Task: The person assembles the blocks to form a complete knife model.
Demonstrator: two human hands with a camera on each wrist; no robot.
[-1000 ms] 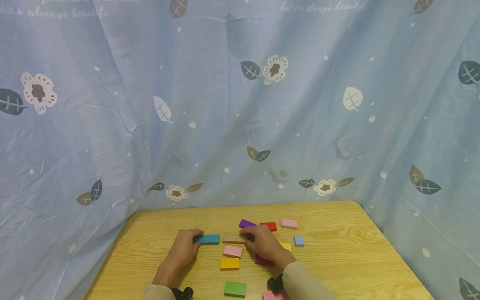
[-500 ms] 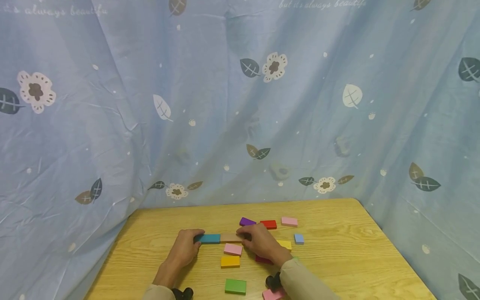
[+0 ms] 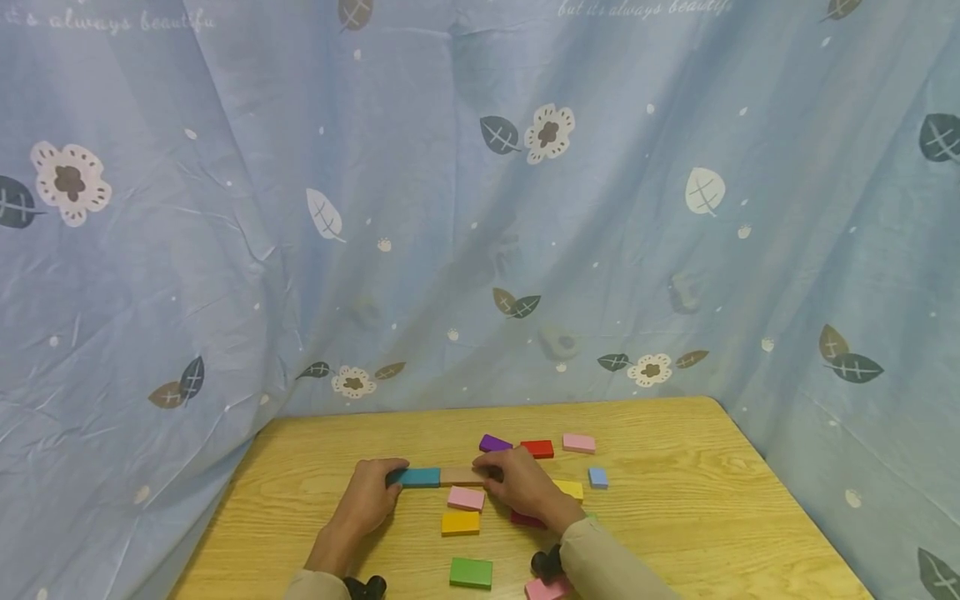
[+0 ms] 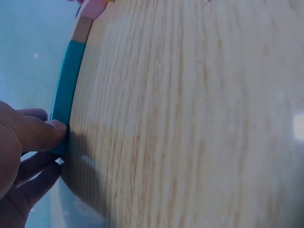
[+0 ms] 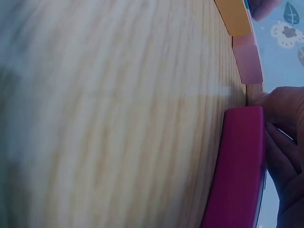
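Observation:
My left hand (image 3: 366, 497) pinches the left end of a long blue wooden block (image 3: 422, 477) between thumb and fingers. In the left wrist view the thumb presses the near side of that blue block (image 4: 69, 83). A tan block (image 3: 459, 477) lies end to end with it, touching, in one straight row on the table. The right end of the tan block is between the thumb and fingers of my right hand (image 3: 523, 485). Most of that grip hides behind a magenta block (image 5: 240, 164) in the right wrist view.
Just in front of the row lie a pink block (image 3: 467, 498) and an orange block (image 3: 460, 523); a green block (image 3: 471, 572) is nearer. Purple (image 3: 495, 443), red (image 3: 537, 449) and pale pink blocks sit behind my right hand. A small light-blue block (image 3: 597, 477) lies right. A patterned curtain (image 3: 450, 250) borders the table.
My right hand has slid the tan block a little left, closing the gap to the blue block. Over the last half second both hands look still.

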